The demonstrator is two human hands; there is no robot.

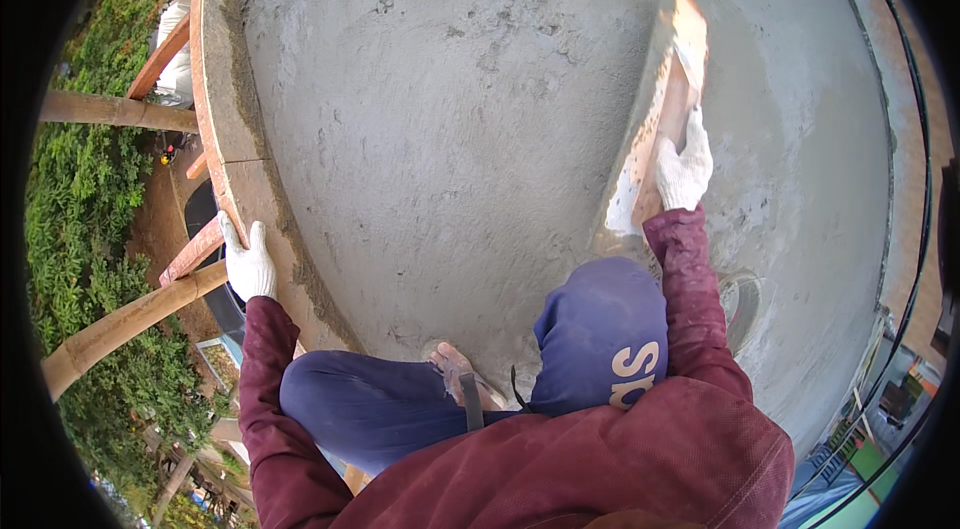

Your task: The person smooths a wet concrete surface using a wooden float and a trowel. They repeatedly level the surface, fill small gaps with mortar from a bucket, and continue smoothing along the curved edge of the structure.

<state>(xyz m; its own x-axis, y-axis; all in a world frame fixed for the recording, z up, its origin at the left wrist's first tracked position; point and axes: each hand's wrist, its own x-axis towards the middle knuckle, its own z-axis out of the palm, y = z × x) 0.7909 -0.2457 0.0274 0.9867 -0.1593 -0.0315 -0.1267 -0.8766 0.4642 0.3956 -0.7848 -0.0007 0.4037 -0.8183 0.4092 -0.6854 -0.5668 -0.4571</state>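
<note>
My right hand (684, 167), in a white knit glove, is closed round the handle of a long plastering float (634, 169). The float's pale, brownish blade is smeared with cement and lies on the wet grey cement surface (440, 159), slightly tilted, its far end pointing away from me. On the left, my gloved left hand (250, 259) grips the wooden edge board (212, 119) along the slab's rim. Its thumb lies on the inner side and its other fingers are partly hidden over the outer edge.
Beyond the board, wooden poles (130, 324) and trees (85, 199) lie below a drop. My bare, cement-stained foot (462, 369) stands on the slab beside my bent knee. A coil of wire (742, 307) lies by my right arm. Dark cables (918, 129) run along the far right.
</note>
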